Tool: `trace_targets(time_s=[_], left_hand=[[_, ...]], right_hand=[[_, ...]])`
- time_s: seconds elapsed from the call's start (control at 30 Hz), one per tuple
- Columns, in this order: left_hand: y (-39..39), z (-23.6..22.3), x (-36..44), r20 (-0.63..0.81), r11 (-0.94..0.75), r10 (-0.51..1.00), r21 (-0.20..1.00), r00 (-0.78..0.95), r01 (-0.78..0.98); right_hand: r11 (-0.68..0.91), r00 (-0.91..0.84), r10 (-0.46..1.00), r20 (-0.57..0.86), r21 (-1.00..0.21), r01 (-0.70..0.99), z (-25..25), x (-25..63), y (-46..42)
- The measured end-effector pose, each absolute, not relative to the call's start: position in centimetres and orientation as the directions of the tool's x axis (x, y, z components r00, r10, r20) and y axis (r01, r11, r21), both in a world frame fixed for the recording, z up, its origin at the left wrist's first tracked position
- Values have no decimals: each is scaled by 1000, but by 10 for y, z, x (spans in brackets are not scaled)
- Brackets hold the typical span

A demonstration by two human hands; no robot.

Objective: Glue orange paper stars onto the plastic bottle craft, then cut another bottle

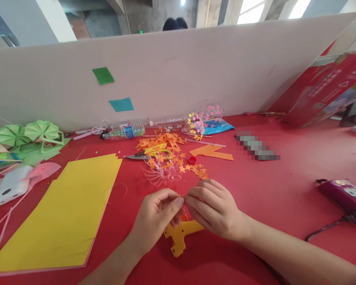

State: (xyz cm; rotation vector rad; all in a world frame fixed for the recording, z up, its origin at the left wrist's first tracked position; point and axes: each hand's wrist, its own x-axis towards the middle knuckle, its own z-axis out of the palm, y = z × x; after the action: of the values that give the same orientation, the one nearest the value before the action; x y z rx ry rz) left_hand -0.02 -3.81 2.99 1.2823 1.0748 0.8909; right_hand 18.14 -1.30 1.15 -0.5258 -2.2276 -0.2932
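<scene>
My left hand (158, 213) and my right hand (215, 206) meet fingertip to fingertip in the lower middle. Both pinch a small orange paper piece (180, 195), mostly hidden by the fingers. Below them on the red table lies a yellow glue gun (178, 237), partly covered by my hands. Just beyond, a clear plastic bottle piece cut into petals (163, 172) has orange paper stars on and around it. More orange stars (198, 171) lie to its right, beside a red ring-shaped cap (192, 160). Yellow-handled scissors (157, 149) rest against a heap of orange paper scraps (163, 139).
Yellow paper sheets (68, 213) cover the left, near a white device (12, 185) and green folded-paper pieces (41, 132). Bottles, including a labelled one (129, 132), and a star-covered plastic piece (195, 126) line the pale partition (166, 71). A purple corded device (344, 196) lies right.
</scene>
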Motion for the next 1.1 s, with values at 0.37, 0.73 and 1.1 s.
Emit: trace_targets(time_s=[0.37,0.73,1.1], left_hand=[[-38,27,-2,-146,112,952,984,268,139],[-35,27,-13,-7,-13,977,995,211,95],[-22,31,-33,259,-251,966,944,-14,215]], right_hand=[[637,-376,760,530,-721,272,19,174,-17],[526,-569,770,287,-791,313,28,178,-20],[806,-839,542,-53,-250,537,20,172,-28]])
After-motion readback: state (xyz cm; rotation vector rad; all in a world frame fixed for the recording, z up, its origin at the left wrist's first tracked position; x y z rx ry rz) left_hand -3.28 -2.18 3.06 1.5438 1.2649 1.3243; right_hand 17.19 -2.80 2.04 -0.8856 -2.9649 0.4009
